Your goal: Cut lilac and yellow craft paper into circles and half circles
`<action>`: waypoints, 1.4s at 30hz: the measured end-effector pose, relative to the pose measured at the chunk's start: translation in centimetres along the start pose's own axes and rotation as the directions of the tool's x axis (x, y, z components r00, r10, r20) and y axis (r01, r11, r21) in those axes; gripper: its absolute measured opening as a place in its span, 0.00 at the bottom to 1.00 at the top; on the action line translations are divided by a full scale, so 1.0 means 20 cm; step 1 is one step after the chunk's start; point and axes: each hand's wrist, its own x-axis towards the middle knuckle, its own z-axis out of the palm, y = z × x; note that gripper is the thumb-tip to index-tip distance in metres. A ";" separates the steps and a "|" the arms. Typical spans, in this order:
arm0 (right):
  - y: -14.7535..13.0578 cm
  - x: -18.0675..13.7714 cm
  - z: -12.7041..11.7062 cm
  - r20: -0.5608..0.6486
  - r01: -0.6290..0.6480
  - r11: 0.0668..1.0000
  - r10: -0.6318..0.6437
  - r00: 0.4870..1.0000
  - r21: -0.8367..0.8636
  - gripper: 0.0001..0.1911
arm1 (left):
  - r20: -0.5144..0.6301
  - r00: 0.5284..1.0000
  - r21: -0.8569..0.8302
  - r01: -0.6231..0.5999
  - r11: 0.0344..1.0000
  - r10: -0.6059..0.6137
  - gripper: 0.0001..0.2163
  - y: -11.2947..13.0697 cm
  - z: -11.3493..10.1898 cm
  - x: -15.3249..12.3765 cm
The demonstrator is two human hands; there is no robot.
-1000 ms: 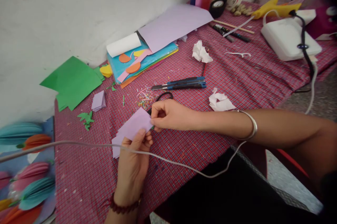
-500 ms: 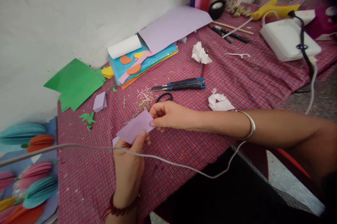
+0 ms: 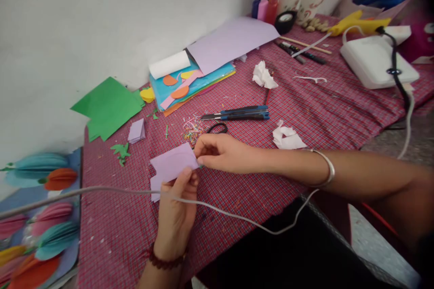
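Small sheets of purple paper (image 3: pixel 172 161) are held above the checked cloth. My left hand (image 3: pixel 181 196) pinches them from below, thumb on top, and more purple paper sticks out on its left side. At the right corner of the sheets, my right hand (image 3: pixel 217 153) has its thumb and fingertips closed on the edge. A faint curved line shows on the top sheet. Just beyond my right hand lie the black-handled scissors (image 3: pixel 219 128), partly hidden, and a blue and black utility knife (image 3: pixel 240 113) with its blade out.
A stack of small purple papers (image 3: pixel 136 131), green paper (image 3: pixel 108 108) and green scraps (image 3: pixel 121 152) lie to the left. Paper shreds (image 3: pixel 192 129) sit near the knife. A white cable (image 3: pixel 230 212) crosses in front of my left hand. Crumpled tissue (image 3: pixel 287 136) lies right.
The whole view has shifted slightly, so things sit lower and further right. The purple sheets have turned a little flatter toward me, and more paper shows by my left hand.
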 end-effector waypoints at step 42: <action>-0.07 0.08 -0.02 0.152 0.129 0.969 -0.098 0.984 -0.210 0.14 | 0.197 0.969 0.493 -0.229 0.839 0.148 0.08 0.16 -0.11 0.04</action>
